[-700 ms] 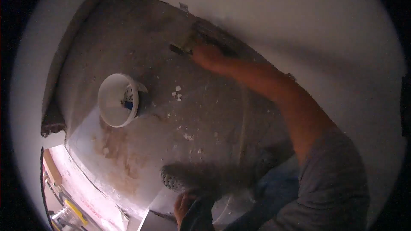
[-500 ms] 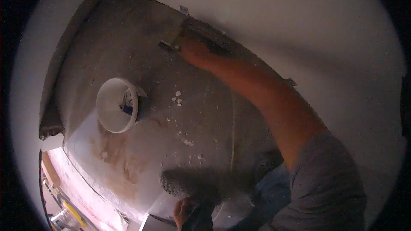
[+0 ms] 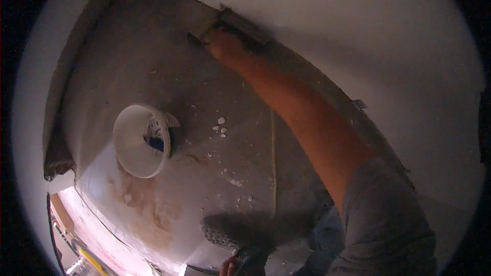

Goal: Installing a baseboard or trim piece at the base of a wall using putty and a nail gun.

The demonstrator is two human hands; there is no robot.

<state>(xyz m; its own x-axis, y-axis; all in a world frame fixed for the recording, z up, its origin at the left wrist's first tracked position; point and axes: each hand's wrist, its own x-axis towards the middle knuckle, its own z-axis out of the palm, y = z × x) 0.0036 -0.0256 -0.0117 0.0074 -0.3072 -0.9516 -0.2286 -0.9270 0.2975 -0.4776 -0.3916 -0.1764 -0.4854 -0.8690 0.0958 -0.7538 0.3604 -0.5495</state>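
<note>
My right arm reaches across to the far edge of the floor, where my right hand (image 3: 225, 46) is closed around a wide, flat-bladed tool (image 3: 245, 26). One dark long side of the tool lies close along the foot of the pale wall; its exact kind is hard to make out in the dim light. At the lower edge, beside my shoe (image 3: 222, 234), only the curled fingers of my left hand (image 3: 230, 266) show. Whatever they may hold is hidden.
A white bucket (image 3: 125, 143) with something blue inside stands on the dusty grey floor (image 3: 133, 46). Small white chips (image 3: 221, 121) lie right of it. A thin pale line (image 3: 273, 163) runs along the floor. Pale walls (image 3: 368, 30) curve around. Lower left, a bright pinkish sheet (image 3: 110, 240) shows.
My right hand and the tool have moved a little farther away, closer to the wall's foot. The view has shifted slightly; the bucket and chips appear lower. My left hand stays at the lower edge.
</note>
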